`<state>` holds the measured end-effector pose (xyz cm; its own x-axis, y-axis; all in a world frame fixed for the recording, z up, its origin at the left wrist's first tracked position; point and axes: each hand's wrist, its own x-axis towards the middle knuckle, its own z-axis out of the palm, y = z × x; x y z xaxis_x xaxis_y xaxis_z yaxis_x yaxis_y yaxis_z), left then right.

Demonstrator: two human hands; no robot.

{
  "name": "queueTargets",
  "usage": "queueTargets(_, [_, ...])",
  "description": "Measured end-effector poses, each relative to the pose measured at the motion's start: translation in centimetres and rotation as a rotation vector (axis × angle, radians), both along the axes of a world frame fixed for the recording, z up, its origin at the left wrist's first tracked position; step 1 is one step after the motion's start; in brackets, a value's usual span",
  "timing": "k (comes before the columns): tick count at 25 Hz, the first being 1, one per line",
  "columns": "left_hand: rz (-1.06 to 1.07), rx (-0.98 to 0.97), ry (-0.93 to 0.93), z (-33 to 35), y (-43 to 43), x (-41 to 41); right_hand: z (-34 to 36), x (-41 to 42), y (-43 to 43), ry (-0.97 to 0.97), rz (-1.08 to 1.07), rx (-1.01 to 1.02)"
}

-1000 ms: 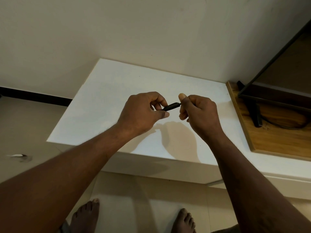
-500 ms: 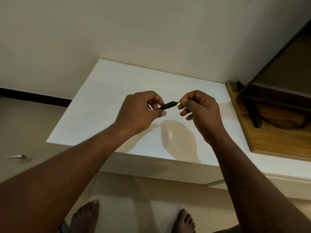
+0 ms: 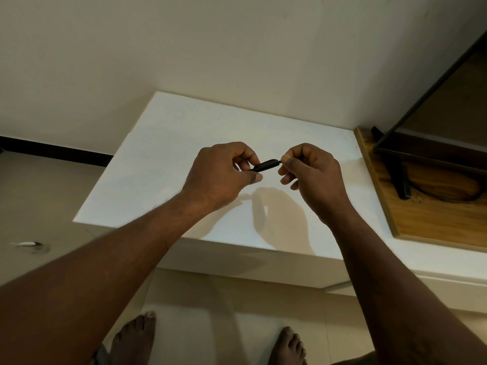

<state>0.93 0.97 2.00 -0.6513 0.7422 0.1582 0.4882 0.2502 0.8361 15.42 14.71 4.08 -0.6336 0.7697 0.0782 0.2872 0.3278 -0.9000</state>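
Observation:
A small black pen-like object (image 3: 265,165) is held in the air above the white tabletop (image 3: 163,167). My left hand (image 3: 222,172) grips its left end between curled fingers and thumb. My right hand (image 3: 308,172) pinches the thin tip at its right end with thumb and forefinger. Most of the object's left part is hidden inside my left fist.
A wooden board (image 3: 432,212) lies at the right of the tabletop and bears a dark screen (image 3: 448,106) on a black stand (image 3: 402,180) with a cable. A wall rises behind. My bare feet (image 3: 134,338) stand on the tiled floor below.
My right hand has drawn back a little to the right, from closed over the object's end to pinching only its tip. More of the black object shows between the hands.

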Motion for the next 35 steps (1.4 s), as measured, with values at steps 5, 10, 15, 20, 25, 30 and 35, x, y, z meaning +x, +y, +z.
queueTargets(5, [-0.005, 0.001, 0.013, 0.1, 0.0, 0.2, -0.2, 0.0, -0.2, -0.057, 0.021, 0.043])
queueTargets(10, [-0.005, -0.004, 0.013, 0.2, 0.0, 0.4, -0.3, -0.2, -0.4, -0.087, 0.011, 0.096])
queueTargets(15, [-0.008, -0.001, 0.03, 0.2, -0.1, 0.7, -0.4, -0.2, -0.3, -0.128, -0.004, 0.161])
queueTargets(20, [-0.015, -0.005, 0.023, 0.2, 0.1, 1.0, -0.6, -0.5, -0.2, -0.173, -0.044, 0.237])
queueTargets(25, [0.001, -0.01, 0.004, 0.2, 0.0, 0.7, -0.6, -0.2, 0.3, -0.11, -0.052, 0.139])
queueTargets(30, [0.021, 0.001, -0.019, 0.2, -0.1, 0.5, 0.0, 1.3, 2.6, -0.049, -0.206, 0.06])
queueTargets(35, [-0.008, -0.012, -0.005, 0.3, 0.0, 0.7, -1.0, 2.7, 4.1, -0.255, -0.215, 0.098])
